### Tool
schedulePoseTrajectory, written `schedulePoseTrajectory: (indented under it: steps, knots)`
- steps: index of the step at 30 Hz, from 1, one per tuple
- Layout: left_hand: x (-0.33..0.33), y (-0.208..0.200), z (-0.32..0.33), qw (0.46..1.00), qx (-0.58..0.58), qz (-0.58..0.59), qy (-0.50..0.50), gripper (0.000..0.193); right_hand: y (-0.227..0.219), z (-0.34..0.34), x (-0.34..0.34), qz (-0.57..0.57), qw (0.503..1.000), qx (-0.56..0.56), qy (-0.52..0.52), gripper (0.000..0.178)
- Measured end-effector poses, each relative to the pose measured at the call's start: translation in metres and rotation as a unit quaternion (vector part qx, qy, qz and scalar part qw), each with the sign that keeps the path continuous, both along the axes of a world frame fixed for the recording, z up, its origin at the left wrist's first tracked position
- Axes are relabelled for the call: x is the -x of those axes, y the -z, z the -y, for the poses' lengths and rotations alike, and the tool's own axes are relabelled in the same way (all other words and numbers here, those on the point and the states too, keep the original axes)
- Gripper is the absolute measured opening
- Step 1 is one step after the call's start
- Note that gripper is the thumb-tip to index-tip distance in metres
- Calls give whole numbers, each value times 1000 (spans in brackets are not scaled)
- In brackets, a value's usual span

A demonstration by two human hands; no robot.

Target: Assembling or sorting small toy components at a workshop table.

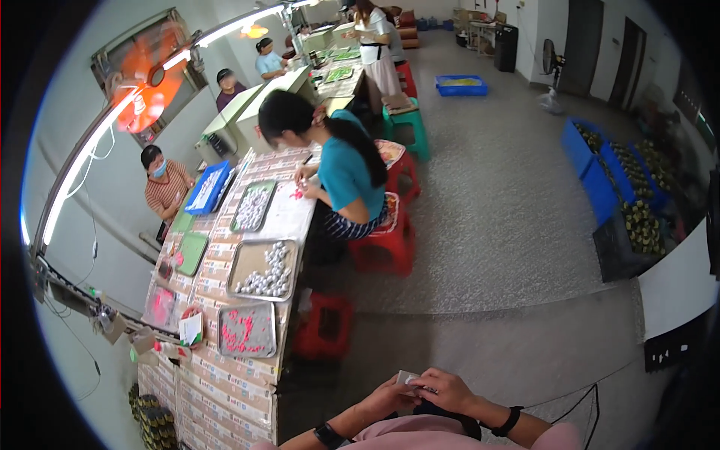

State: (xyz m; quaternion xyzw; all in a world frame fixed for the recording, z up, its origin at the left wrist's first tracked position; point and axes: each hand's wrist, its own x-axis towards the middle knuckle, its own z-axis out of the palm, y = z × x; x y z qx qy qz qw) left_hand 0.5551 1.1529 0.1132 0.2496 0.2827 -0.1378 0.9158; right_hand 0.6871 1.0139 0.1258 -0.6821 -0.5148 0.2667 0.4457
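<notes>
Pale object (pixel 406 377) held by left hand (pixel 383 398) and right hand (pixel 448 391), both half-curled, past right edge of table (pixel 217 399); wide floor (pixel 487 232) seen alongside.

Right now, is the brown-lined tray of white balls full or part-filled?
Part-filled: the white balls cluster toward the tray's right and lower sides, leaving brown lining bare at upper left.

The long table (pixel 225 397) runs from near left to far middle; on it, a tray (pixel 264 313) of small pieces lies nearest, a tray (pixel 244 259) of balls beyond it; a person (pixel 352 176) sits on its right side, another stool (pixel 324 330) nearer; crates (pixel 579 154) stand far right; left hand (pixel 386 397) and right hand (pixel 446 391) are near, right of the table, a small object (pixel 406 377) between them
</notes>
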Motion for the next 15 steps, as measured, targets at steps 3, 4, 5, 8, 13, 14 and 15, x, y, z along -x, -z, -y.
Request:
schedulePoseTrajectory:
  steps: [3, 4, 5, 8, 13, 14, 15]
  knots:
    - [-42, -5, 1, 999, -21, 2, 28, 22, -3, 6, -35, 30, 999, -35, 28, 20]
    - [-58, -8, -2, 999, -20, 3, 37, 22, -3, 6, -44, 32, 998, -34, 37, 20]
    - [-73, -12, -6, 998, -39, 13, 47, 23, -4, 3, -51, 38, 997, -34, 64, 18]
    - [-115, -8, -9, 996, -56, 26, 63, 24, -12, -1, -77, 45, 992, -13, 120, 13]
    - [-190, -9, -41, 992, -95, 27, 82, 23, -22, -30, -134, 53, 981, 39, 185, 10]
    - [-206, 0, -52, 988, -94, 56, 110, 22, -20, -38, -147, 30, 978, 25, 204, 11]
    - [-223, 3, -65, 982, -95, 84, 137, 22, -20, -49, -161, 7, 975, 10, 223, 13]
